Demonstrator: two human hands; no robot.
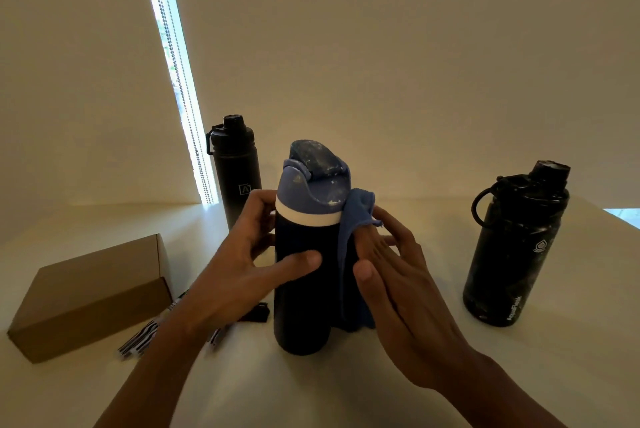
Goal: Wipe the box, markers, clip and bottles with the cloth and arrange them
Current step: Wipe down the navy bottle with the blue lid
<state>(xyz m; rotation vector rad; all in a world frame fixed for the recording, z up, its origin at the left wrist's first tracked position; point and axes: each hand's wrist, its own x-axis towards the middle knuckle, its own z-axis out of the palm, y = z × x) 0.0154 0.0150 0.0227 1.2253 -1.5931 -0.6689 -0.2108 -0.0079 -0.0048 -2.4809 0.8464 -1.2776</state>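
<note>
A dark navy bottle (303, 289) with a blue lid and a white band stands upright in the middle of the table. My left hand (239, 275) grips its body, thumb across the front. My right hand (394, 285) presses a blue cloth (353, 230) flat against the bottle's right side with straight fingers. A slim black bottle (233, 171) stands behind at the left. A wide black bottle (516, 247) stands at the right. A brown cardboard box (90, 296) lies at the left. Markers (138, 341) lie beside it, partly under my left arm. A black clip (258, 311) peeks out behind my left wrist.
The white table (346, 375) meets a plain wall at the back. A bright window strip (173, 64) with a bead chain runs down at the back left. The table's right edge (620, 216) shows near the wide bottle.
</note>
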